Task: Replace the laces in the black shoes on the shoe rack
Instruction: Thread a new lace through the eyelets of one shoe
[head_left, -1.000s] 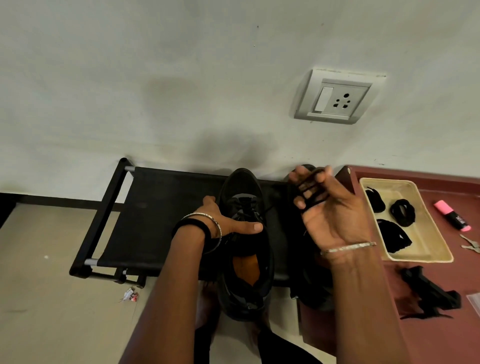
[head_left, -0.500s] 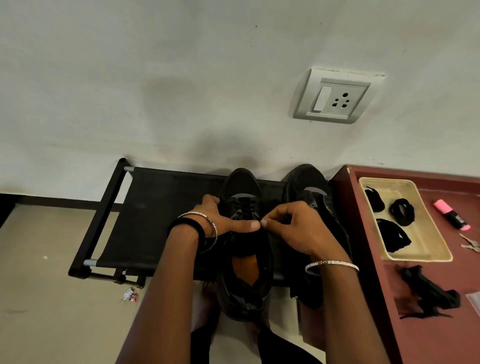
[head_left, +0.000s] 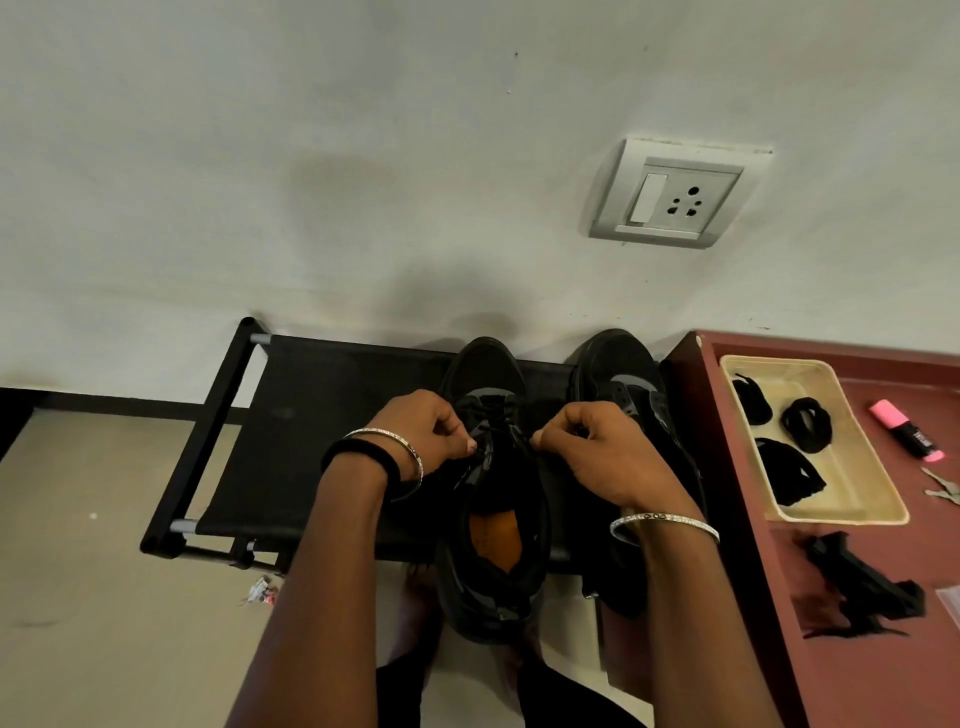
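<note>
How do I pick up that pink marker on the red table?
Pinch the marker across its black middle, coming from straight above. It lies flat on the table, long and thin, with both long sides free; the keys lie apart from it.

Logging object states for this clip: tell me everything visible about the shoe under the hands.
The black shoe lies flat on the black rack, toe to the wall, heel jutting over the front edge. Matte upper with grey trim, orange insole showing. The left hand and right hand each pinch its lace beside the tongue.
</note>
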